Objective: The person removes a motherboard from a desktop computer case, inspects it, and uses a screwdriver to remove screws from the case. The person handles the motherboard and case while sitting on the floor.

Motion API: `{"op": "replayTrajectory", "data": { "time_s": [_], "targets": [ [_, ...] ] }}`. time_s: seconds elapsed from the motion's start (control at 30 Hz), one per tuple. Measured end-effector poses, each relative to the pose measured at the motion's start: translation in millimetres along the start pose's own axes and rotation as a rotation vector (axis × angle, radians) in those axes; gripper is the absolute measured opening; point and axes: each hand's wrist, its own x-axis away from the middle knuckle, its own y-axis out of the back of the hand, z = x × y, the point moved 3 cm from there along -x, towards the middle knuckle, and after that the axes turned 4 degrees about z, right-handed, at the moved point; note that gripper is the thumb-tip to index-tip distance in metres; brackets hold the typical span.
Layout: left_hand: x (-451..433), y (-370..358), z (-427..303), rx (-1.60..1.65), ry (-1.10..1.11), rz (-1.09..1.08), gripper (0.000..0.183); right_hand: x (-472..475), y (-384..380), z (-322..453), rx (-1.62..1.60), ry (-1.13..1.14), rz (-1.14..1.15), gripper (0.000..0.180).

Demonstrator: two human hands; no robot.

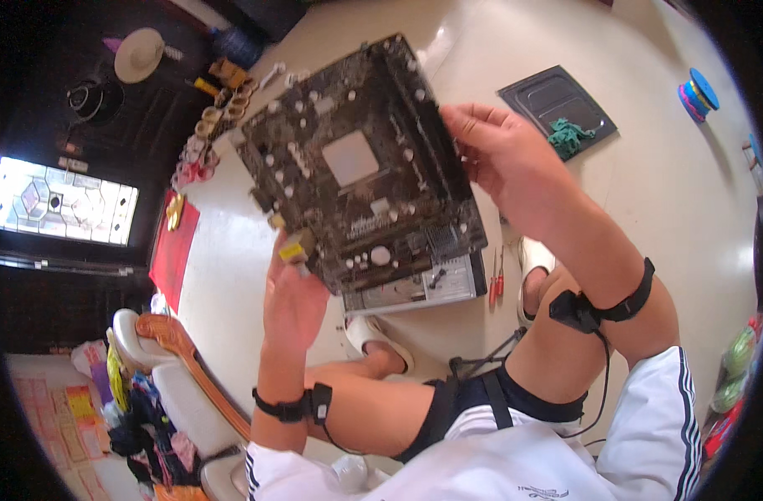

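Observation:
A dark computer motherboard (381, 206) is raised and tilted before me, its component side facing the camera, with a square silver part near its middle. My left hand (297, 300) grips its lower left edge beside the rear ports. On the opposite side, my right hand (491, 150) holds the right edge between thumb and fingers. Beneath the board, partly hidden by it, lies an open metal computer case (453, 278) on the floor. Two red-handled screwdrivers (496, 288) lie just right of the case.
A black panel (541, 100) with a green cloth (568, 138) on it lies on the floor at the upper right. Farther right stands a blue spool (699, 95). Shoes (206, 128) line the wall at the left, above a red mat (173, 244). A padded sofa (190, 401) is at the lower left.

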Motion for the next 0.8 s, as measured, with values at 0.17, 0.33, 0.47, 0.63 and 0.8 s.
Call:
{"op": "replayTrajectory", "data": {
  "time_s": [0.17,0.33,0.47,0.63,0.8],
  "targets": [
    [0.4,3.2,-3.1,0.016,0.012,-0.032,0.072,0.8,-4.9,-1.2,-0.003,-0.006,-0.056,0.027],
    [-0.8,-2.4,-4.0,-0.041,0.013,-0.061,0.077,2.4,-3.2,-0.7,0.001,0.01,-0.056,0.023],
    [-3.7,-3.7,-3.3,-0.053,0.013,-0.034,0.075,0.7,-1.2,-2.9,0.01,0.027,-0.098,0.022],
    [-1.8,-2.7,-3.8,-0.041,0.038,-0.048,0.072,0.3,-2.6,-5.0,-0.01,-0.014,-0.109,0.022],
    [-4.5,-0.3,0.4,0.002,0.077,-0.022,0.067,-0.1,0.7,-6.9,0.005,-0.038,-0.112,0.021]
  ]
}}
